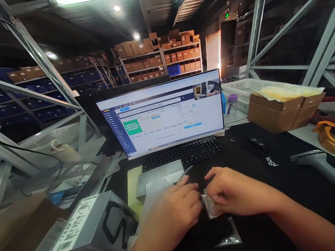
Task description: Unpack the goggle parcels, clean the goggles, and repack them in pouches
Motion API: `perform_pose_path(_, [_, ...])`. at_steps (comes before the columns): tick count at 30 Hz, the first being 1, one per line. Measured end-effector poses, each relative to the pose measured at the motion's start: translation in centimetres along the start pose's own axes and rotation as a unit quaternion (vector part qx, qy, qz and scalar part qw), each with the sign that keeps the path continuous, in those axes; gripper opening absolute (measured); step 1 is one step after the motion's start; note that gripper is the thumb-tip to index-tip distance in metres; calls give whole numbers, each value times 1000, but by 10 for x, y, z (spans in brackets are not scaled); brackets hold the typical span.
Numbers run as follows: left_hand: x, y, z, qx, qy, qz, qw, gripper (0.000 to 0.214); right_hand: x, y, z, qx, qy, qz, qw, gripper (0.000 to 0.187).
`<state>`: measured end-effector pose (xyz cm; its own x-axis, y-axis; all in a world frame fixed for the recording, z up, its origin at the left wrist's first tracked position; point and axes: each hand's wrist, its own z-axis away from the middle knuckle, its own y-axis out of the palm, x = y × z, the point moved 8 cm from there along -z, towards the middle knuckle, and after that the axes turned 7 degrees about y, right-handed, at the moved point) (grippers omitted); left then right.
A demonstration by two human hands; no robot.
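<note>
My left hand (174,209) and my right hand (233,191) meet over the black desk mat (247,160), both pinching a small clear plastic packet (209,207) between the fingertips. Another small clear bag (231,238) lies on the mat just below my hands. A shallow grey open box (159,177) sits right behind my left hand, with a thin pen-like stick (185,173) beside it. A grey carton with a barcode label (91,229) stands at my left forearm.
A monitor (162,113) and black keyboard (184,153) stand behind the hands. A black mouse (257,142), an open cardboard box (283,107), a handheld scanner (326,171) and an orange tape dispenser (327,136) lie to the right. Metal shelf struts flank both sides.
</note>
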<state>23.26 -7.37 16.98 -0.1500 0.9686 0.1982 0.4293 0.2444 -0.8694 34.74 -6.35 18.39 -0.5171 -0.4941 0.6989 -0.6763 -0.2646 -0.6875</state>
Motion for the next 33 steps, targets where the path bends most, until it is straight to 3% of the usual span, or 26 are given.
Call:
perform_pose_path(2, [-2, 2, -3, -4, 5, -28, 1000, 9, 4, 7, -3, -44, 4, 25, 999, 41])
perform_pose_path(4, [-3, -1, -6, -16, 6, -22, 1000, 8, 4, 6, -4, -31, -9, 5, 999, 43])
perform_pose_path(7, [-1, -8, -7, -37, -2, 18, 999, 3, -5, -12, -2, 39, -29, -78, 996, 53])
perform_pose_path(10, [5, -15, -5, -72, -23, 20, 997, 7, -25, -37, 1, 48, 3, -162, 986, 58])
perform_pose_path(12, [9, -20, -3, -95, -40, 17, 995, 9, -38, -51, 1, 1, 33, -222, 974, 60])
perform_pose_path(17, [19, -41, 5, -200, -124, -6, 972, 14, -66, -91, 15, -247, 74, -346, 902, 60])
perform_pose_path(20, [24, -51, 14, -274, -198, -44, 940, 11, -69, -96, 17, -303, 69, -358, 880, 54])
perform_pose_path(23, [26, -54, 21, -323, -238, -77, 913, 11, -63, -79, 7, -321, 57, -351, 877, 57])
perform_pose_path(29, [23, -46, 15, -299, -254, -77, 917, 6, -29, 2, -22, -215, 24, -380, 899, 57])
perform_pose_path(33, [9, -42, 12, -288, -250, -137, 914, 16, -10, 25, -17, -257, -21, -336, 906, 55])
